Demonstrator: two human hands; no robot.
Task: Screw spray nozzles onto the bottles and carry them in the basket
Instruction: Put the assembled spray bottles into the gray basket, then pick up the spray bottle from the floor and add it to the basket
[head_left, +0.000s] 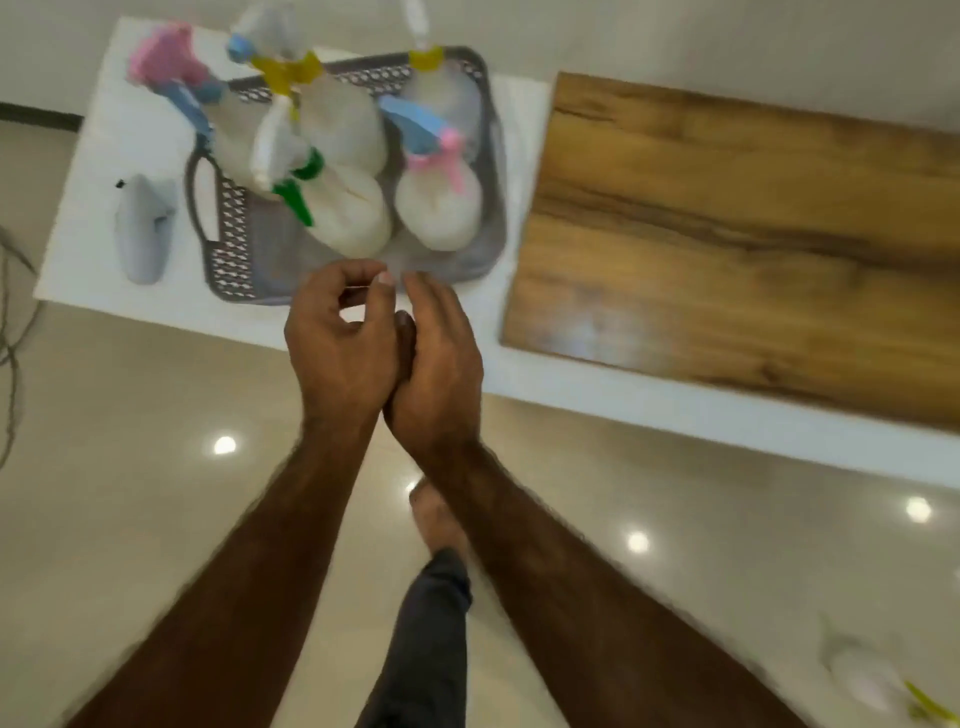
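Observation:
A grey perforated basket (234, 260) stands on the white table (130, 130) and holds several white bottles fitted with spray nozzles. One bottle has a green nozzle (296, 197), one a pink and blue nozzle (431, 140), and two at the back have yellow collars (285, 73). My left hand (337, 343) hovers just in front of the basket's near rim, its fingers loosely curled and holding nothing. My right hand (441, 358) lies against it with fairly straight fingers, also holding nothing. The picture is blurred by motion.
A grey bottle-like object (143, 228) lies on the table left of the basket. A wooden board (727, 234) covers the table's right part. On the glossy floor lies another white bottle (862, 675) at bottom right, cables (10, 322) at left, and my foot (436, 519) below my hands.

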